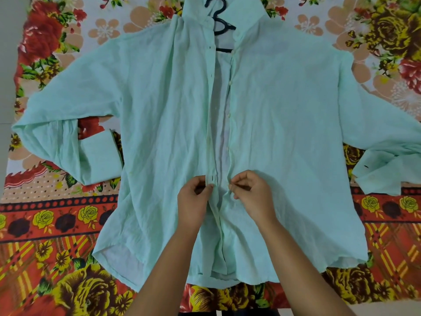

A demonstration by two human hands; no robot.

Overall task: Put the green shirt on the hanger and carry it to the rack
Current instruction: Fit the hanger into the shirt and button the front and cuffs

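Fingers (209, 187): both sets pinch shirt (284, 133) front edges, low down.
L hand (194, 201): buttonhole side.
R hand (252, 195): button side.
Shirt: flat on floral sheet (57, 220), hanger (218, 21) inside, hook out at collar.

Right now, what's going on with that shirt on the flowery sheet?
A person has the green shirt spread front-up on the floral sheet, with a dark hanger inside the collar, its hook poking out at the top. The left hand pinches the buttonhole edge and the right hand pinches the button edge, low on the front, seemingly to fasten a button. Above the hands the front lies open. The shirt is not yet lifted.
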